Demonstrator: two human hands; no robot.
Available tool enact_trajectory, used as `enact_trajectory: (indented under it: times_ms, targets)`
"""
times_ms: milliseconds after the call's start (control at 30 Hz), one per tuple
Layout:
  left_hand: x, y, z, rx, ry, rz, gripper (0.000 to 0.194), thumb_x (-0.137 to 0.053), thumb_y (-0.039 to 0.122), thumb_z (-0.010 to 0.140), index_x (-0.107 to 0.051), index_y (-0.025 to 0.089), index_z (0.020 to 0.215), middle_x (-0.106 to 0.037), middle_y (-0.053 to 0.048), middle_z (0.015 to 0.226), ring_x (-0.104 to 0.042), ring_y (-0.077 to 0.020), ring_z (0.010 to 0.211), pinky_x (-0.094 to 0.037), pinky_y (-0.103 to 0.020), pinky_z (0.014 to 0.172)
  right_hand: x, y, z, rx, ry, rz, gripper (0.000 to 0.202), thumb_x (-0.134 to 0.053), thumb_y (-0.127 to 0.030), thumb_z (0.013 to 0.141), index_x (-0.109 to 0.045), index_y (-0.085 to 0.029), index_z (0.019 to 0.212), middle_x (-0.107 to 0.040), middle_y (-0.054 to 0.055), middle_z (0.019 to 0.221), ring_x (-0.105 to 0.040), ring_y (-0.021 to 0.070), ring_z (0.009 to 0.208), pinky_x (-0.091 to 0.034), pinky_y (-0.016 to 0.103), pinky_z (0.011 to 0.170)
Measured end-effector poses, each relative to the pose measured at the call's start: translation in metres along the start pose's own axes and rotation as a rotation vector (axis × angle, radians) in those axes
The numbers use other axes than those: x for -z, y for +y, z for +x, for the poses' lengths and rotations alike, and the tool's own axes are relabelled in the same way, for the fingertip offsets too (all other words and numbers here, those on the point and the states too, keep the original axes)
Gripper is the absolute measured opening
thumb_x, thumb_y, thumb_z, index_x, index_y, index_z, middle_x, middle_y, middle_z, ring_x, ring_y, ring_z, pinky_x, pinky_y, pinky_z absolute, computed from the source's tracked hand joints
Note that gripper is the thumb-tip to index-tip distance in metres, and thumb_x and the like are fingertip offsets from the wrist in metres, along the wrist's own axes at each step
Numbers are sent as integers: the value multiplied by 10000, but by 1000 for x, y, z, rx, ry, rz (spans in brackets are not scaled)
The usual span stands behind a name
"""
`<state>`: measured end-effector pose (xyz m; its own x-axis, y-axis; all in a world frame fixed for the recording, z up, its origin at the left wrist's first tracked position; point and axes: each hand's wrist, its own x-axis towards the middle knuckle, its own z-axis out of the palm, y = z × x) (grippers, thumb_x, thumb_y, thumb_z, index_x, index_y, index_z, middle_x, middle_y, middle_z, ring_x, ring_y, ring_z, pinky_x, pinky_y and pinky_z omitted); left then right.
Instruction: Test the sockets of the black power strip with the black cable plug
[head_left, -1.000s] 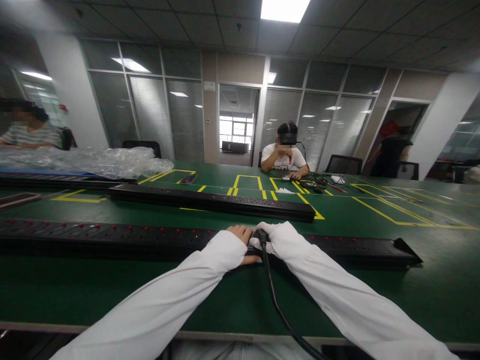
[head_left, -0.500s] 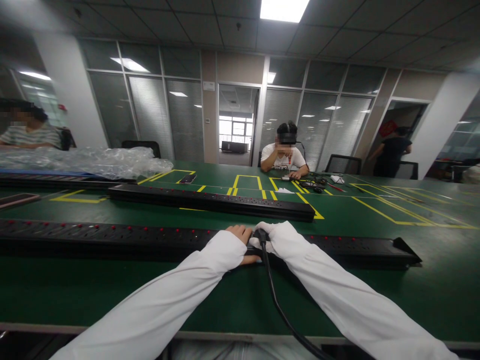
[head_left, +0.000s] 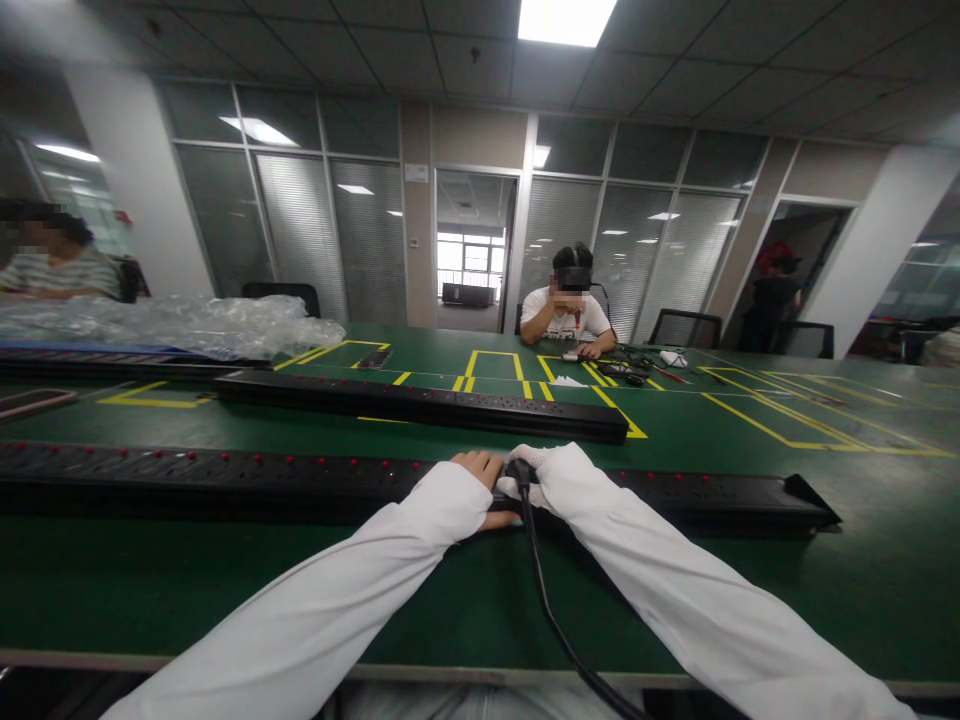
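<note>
A long black power strip (head_left: 300,478) with a row of red dots lies across the green table. My left hand (head_left: 482,480) is wrapped over the strip near its middle, fingers on the far side and thumb on the near side. Right beside it, my right hand (head_left: 531,474), in a white glove, grips a black plug (head_left: 520,473) against the top of the strip. From the plug a black cable (head_left: 551,600) runs down toward me over the table's front edge. The plug's contact with the sockets is hidden.
Behind lies a second black strip (head_left: 420,402). Clear plastic wrap (head_left: 172,325) is at the back left, and a phone (head_left: 34,402) at the far left. Across the table (head_left: 885,540) sits a person (head_left: 566,310) near cables and small tools.
My hands and the plug have hardly moved. In the right background, a person has moved slightly left, farther into the doorway.
</note>
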<state>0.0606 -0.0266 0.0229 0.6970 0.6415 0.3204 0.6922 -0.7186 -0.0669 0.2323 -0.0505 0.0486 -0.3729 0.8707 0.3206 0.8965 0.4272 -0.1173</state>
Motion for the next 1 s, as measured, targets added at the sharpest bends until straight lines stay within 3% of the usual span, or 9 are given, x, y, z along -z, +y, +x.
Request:
enact_trajectory:
  times_ms: [167, 400, 700, 1000]
  targets:
    - [-2, -1, 1, -3, 9, 4, 639, -381, 648, 665, -416, 161, 1077, -534, -89, 872, -504, -245, 830, -385, -339, 711, -1, -1, 2, -60, 3, 9, 346, -439, -537, 703, -530, -286, 923, -560, -37, 671, -498, 64, 574, -301, 152, 520]
    - [-4, -1, 0, 5, 26, 2, 648, -383, 654, 655, -413, 163, 1076, -533, -87, 874, -505, -248, 819, -389, -344, 707, 3, -5, -2, 21, -1, -24, 376, -427, -534, 713, -525, -241, 926, -568, -5, 696, -503, 74, 601, -310, 155, 536]
    - [-20, -9, 8, 6, -15, 37, 675, -397, 685, 609, -430, 165, 1038, -531, -84, 864, -512, -254, 785, -392, -357, 691, -1, 0, 3, -70, -21, -14, 354, -430, -552, 699, -523, -289, 917, -561, -36, 662, -495, 68, 571, -289, 153, 514]
    - [-6, -1, 2, 8, 7, 18, 646, -388, 655, 652, -409, 164, 1071, -531, -83, 872, -506, -246, 822, -389, -343, 705, -4, 4, 1, 25, 21, -13, 387, -403, -553, 711, -524, -259, 930, -556, -16, 666, -488, 67, 575, -285, 150, 514]
